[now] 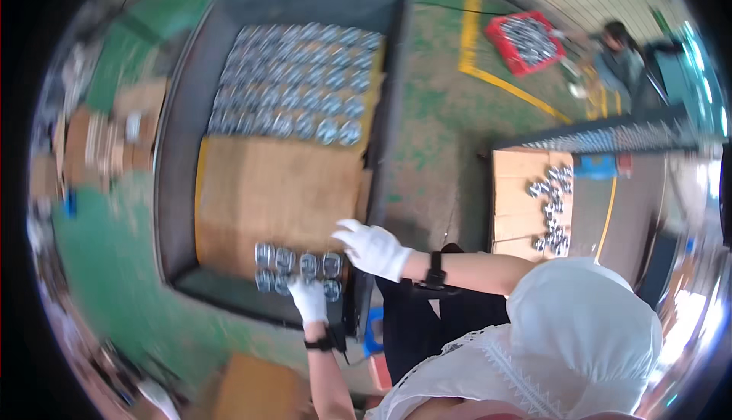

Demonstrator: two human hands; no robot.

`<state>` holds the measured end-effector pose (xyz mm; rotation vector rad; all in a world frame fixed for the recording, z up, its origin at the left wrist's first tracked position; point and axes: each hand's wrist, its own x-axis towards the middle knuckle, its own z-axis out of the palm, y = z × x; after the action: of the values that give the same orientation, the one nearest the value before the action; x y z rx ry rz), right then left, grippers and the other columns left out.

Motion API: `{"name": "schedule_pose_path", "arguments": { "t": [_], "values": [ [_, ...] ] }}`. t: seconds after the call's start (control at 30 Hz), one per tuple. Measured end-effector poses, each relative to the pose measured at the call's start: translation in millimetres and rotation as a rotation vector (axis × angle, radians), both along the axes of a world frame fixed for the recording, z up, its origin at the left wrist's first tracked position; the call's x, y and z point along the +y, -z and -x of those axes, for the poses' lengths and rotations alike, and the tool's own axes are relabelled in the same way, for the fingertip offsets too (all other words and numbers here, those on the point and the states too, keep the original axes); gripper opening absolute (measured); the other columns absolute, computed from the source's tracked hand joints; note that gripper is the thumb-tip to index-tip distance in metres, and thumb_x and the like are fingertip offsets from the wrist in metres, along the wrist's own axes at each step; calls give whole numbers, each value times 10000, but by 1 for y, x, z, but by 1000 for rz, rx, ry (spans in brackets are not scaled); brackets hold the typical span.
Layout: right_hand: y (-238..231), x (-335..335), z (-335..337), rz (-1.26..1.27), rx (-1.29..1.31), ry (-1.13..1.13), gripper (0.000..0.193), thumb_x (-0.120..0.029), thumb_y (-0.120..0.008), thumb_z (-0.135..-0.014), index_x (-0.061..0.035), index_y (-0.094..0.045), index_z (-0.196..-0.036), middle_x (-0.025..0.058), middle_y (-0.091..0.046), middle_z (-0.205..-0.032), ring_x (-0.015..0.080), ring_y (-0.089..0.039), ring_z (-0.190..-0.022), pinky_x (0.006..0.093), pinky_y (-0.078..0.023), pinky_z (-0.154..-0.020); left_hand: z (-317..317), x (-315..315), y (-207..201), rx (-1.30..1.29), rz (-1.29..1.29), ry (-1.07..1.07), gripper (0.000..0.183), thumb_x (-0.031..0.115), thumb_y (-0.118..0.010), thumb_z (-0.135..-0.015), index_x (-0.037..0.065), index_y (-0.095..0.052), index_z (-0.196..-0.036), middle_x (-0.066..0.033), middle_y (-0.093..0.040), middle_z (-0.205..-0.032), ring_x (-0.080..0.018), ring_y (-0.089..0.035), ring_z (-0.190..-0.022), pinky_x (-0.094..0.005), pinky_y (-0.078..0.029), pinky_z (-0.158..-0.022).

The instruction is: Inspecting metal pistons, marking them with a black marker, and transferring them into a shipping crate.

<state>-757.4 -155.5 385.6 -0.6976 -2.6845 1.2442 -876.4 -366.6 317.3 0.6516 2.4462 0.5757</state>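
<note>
Small shiny round metal parts (308, 264) stand in two short rows near the close end of a large dark bin, on a brown cardboard sheet (282, 183). My left hand (309, 302), in a white glove, reaches over the nearest row and touches or hovers right at a part there. Its fingers are blurred, so any grip is hard to make out. To the right, my right hand (375, 251), also white-gloved, is over the bin's right edge with fingers stretched apart and nothing seen in them. Black bands circle both wrists.
The dark bin (177, 168) has high walls; many similar parts (293, 80) fill its far half in rows. At right, loose parts (555, 206) lie on a cardboard-topped table (512, 199). A red crate (524, 42) of parts stands far right near another person (621, 57). Cardboard boxes (114, 141) are left.
</note>
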Motion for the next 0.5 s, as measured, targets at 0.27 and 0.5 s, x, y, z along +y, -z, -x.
{"name": "schedule_pose_path", "arguments": {
  "t": [0.27,0.5],
  "values": [
    [12,32,-413,-202,-414,797,351,-175,-524,-837,-70,-575,-1168,186,-621,-1088,342,-657,-856,429,-532,-758,-211,109,-87,-451,67,470,268,85,-557,-845,18,-692,-1067,-109,-698,-906,-194,-662,-799,-328,-537,-726],
    [34,-50,-638,162,-523,1484,359,-193,-587,-834,-43,-592,-1160,218,-637,-1051,368,-648,-939,436,-523,-840,-444,215,-100,-184,-156,1333,144,126,-642,-823,91,-667,-960,-113,-663,-1014,-308,-656,-929,-411,-528,-840]
  ]
}}
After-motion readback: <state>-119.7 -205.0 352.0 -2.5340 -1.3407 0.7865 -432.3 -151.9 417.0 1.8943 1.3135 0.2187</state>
